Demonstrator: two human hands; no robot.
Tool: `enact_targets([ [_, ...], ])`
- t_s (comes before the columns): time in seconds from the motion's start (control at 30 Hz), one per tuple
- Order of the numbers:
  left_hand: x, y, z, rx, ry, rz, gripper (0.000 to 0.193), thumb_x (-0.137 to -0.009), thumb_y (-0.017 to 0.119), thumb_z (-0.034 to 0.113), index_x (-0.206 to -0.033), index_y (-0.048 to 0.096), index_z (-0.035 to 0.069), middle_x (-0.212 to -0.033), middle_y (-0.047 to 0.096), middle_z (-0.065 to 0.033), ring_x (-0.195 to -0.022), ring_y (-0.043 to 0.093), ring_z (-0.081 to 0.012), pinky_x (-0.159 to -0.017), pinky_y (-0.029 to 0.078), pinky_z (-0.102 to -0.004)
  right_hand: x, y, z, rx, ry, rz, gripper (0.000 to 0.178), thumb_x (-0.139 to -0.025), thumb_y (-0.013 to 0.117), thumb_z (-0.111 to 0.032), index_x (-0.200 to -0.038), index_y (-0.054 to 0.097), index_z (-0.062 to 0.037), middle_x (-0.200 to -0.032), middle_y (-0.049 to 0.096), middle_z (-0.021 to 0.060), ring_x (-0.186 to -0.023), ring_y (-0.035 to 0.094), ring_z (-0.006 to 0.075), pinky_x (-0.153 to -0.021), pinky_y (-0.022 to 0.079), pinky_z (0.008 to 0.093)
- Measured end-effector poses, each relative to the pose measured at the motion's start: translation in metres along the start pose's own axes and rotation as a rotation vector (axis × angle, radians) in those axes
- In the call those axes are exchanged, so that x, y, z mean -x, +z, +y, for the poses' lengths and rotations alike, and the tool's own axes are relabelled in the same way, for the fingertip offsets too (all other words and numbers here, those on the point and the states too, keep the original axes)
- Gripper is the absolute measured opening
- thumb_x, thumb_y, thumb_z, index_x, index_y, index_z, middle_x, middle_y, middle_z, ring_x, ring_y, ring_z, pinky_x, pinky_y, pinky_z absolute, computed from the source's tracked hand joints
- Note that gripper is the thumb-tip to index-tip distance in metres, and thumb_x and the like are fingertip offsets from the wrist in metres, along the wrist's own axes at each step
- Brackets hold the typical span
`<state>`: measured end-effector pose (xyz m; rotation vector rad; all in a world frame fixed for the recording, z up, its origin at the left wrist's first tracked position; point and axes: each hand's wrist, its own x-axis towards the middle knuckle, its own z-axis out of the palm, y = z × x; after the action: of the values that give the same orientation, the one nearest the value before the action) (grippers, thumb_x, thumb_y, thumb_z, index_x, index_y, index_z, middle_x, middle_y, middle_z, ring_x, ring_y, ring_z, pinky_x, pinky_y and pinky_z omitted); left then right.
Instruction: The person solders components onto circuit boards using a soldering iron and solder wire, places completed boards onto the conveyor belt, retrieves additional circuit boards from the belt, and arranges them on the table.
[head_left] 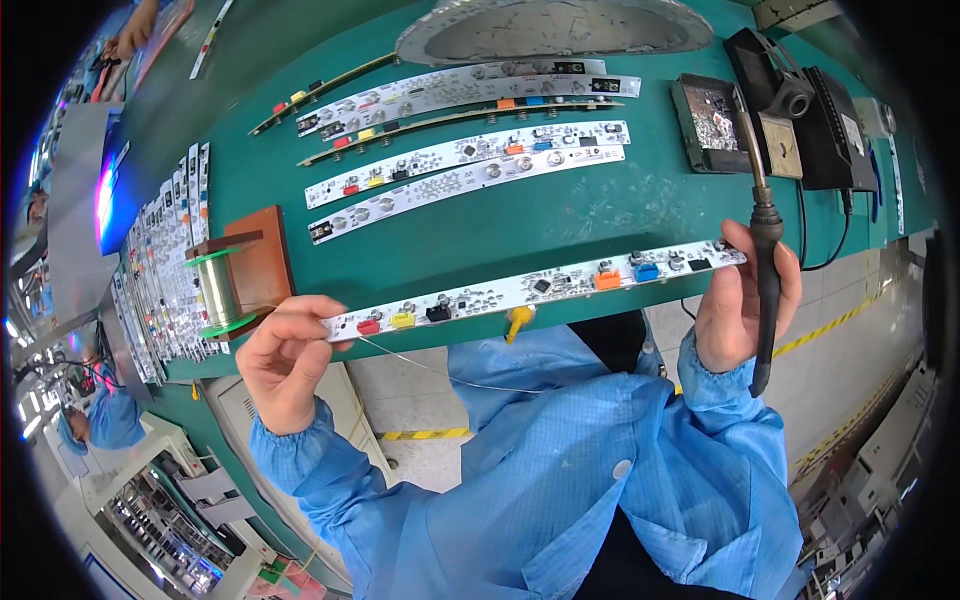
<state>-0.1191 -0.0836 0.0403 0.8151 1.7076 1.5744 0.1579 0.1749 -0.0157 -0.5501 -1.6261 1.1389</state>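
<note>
Level above the table's near edge is a long, narrow white circuit board [520, 292] with red, yellow, black, orange and blue connectors on its upper face. My left hand [285, 360] pinches its left end between thumb and fingers. Thin solder wire [440, 372] trails from beside those fingers toward my blue sleeve and lap. At the other end, my right hand [722, 325] grips the board and also holds a soldering iron [767, 270], its tip pointing away from me and apart from the board. A spool of solder wire [216, 290] stands left, near my left hand.
Several similar boards [465, 165] lie on the green mat, with more in rows [165, 250] at left. A brown stand [262, 255] sits beside the spool. Back right are a tray of solder scraps [690, 150], an iron holder [765, 75] and a black box [838, 130]. A metal hood [555, 40] overhangs the back.
</note>
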Motion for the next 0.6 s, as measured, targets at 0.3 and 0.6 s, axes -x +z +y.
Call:
enact_targets([
  [0.3, 0.0016, 0.0023, -0.0075, -0.022, 0.121, 0.072, 0.021, -0.074, 0.064, -0.007, -0.093, 0.056, -0.002, -0.109, 0.056, -0.0189, -0.095, 0.054, -0.0176, -0.084, 0.044, -0.0289, 0.0037, -0.0014, 0.0008, -0.012, -0.039, -0.031, 0.061, -0.08, 0.057, 0.009, -0.133, 0.034, -0.0123, -0.115, 0.057, 0.0252, -0.107, 0.056, 0.0284, -0.091, 0.044, 0.0395],
  [0.6, -0.0004, 0.0025, -0.009, -0.063, 0.141, 0.088, 0.022, -0.074, 0.064, -0.007, -0.095, 0.058, -0.003, -0.11, 0.055, -0.0186, -0.093, 0.055, -0.0168, -0.082, 0.044, -0.0271, 0.0035, -0.0018, -0.0043, 0.019, -0.039, -0.061, 0.062, -0.08, 0.056, 0.011, -0.132, 0.034, -0.0149, -0.114, 0.058, 0.023, -0.105, 0.058, 0.0268, -0.089, 0.046, 0.0388],
])
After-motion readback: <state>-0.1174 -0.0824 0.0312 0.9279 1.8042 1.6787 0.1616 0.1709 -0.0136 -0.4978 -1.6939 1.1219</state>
